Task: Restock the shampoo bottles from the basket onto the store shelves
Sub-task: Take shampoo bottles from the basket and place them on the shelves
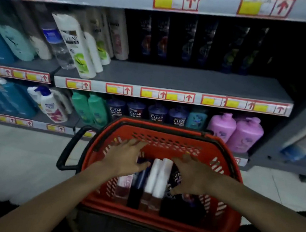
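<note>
A red plastic basket [167, 135] stands on the floor in front of me, with several shampoo bottles lying in it: two white ones [157, 178] in the middle, a dark blue one [139, 184] to their left and a black Clear bottle [177, 177] to their right. My left hand [125, 157] hovers over the left bottles with its fingers spread and holds nothing. My right hand [193, 175] hovers over the black bottle, fingers also spread. The middle shelf [182, 78] has a bare grey stretch in front of a row of black bottles [189, 42].
White Clear bottles [75, 45] lean at the left of the middle shelf. The lower shelf holds green, dark blue [137, 110] and pink pump bottles [243, 131]. The basket's black handle [70, 147] sticks out to the left over the pale tiled floor. A grey shelf end stands at right.
</note>
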### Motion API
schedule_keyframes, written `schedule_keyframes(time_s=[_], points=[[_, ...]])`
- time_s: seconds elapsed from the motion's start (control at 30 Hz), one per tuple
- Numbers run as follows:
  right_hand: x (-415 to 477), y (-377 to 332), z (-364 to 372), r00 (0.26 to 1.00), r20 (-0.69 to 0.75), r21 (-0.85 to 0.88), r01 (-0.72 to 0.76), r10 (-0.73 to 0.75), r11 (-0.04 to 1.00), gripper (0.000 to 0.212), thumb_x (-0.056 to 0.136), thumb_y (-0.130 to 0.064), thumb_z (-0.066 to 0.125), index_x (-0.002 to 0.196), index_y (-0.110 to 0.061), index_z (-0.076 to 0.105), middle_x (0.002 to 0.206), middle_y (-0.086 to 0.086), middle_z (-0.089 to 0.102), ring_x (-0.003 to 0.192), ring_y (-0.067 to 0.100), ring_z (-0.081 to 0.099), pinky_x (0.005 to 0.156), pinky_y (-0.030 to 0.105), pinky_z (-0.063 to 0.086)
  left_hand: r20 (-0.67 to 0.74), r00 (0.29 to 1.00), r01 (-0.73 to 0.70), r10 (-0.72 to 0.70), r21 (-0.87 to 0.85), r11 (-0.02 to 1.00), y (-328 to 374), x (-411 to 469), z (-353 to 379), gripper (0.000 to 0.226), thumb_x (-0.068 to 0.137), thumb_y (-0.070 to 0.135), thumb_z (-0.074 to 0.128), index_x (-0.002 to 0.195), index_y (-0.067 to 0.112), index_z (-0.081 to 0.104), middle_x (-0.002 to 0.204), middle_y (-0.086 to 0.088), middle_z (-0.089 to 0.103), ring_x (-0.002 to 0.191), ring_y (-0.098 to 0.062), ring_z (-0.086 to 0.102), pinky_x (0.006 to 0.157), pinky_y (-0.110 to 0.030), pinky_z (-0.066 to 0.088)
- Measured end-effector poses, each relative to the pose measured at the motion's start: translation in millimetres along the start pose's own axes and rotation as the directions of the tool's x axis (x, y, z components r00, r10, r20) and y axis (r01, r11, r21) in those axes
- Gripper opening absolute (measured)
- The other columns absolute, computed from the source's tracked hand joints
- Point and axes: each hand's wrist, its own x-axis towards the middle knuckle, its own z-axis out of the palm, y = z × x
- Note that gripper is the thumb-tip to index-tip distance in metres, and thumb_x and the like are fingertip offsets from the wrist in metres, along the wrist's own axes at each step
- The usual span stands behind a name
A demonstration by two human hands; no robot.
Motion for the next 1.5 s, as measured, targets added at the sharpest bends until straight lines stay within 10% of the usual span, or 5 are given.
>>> schedule_keyframes(time_s=[0.37,0.63,1.03,1.23,1.5], points=[[-17,23,42,0.983,0.182,-0.197,0.044,-0.007,0.98,0.06,0.095,-0.042,0.064,0.146,-0.015,0.047,0.143,0.014,0.047,0.129,0.037,0.05,0.098,0.044,0.048,0.287,0.948,0.176,-0.138,-0.109,0.978,67,58,103,0.08,0.083,0.072,0.059,0.139,0.02,0.037,0.131,-0.012,0.065,0.116,-0.036,0.065,0.089,-0.04,0.052],[-13,32,41,0.978,0.205,-0.187,0.063,-0.024,0.98,0.039,0.096,-0.03,0.061,0.133,-0.016,0.059,0.135,0.01,0.056,0.118,0.033,0.06,0.093,0.042,0.054,0.202,0.89,0.441,-0.408,-0.161,0.883,103,85,128,0.094,0.065,0.069,0.083,0.131,0.011,0.05,0.13,-0.009,0.066,0.117,-0.03,0.066,0.092,-0.035,0.055],[-15,35,32,0.971,0.237,-0.212,0.034,0.018,0.977,0.038,0.096,-0.028,0.064,0.131,-0.014,0.058,0.126,0.008,0.059,0.111,0.029,0.061,0.09,0.042,0.055,0.272,0.894,0.445,-0.355,-0.459,0.769,73,58,77,0.072,0.069,0.044,0.091,0.124,0.022,0.049,0.107,0.005,0.065,0.084,-0.023,0.07,0.075,-0.037,0.063],[-8,0,9,0.999,0.013,0.102,0.039,-0.04,0.994,0.06,0.083,-0.043,0.077,0.13,-0.019,0.049,0.123,0.007,0.061,0.112,0.031,0.063,0.089,0.039,0.054,0.122,0.923,0.329,-0.365,-0.742,0.584,54,27,13,0.063,0.061,0.029,0.098,0.111,0.022,0.061,0.098,0.003,0.074,0.087,-0.016,0.071,0.066,-0.035,0.061],[7,-48,-9,0.886,-0.457,0.2,0.016,0.079,0.98,0.077,0.073,-0.05,0.082,0.134,-0.023,0.043,0.125,0.004,0.044,0.112,0.027,0.054,0.074,0.036,0.047,0.192,0.874,0.234,-0.446,-0.971,0.041,45,-5,-51,0.044,0.073,0.035,0.089,0.108,0.013,0.075,0.088,-0.006,0.08,0.079,-0.026,0.077,0.066,-0.03,0.059]])
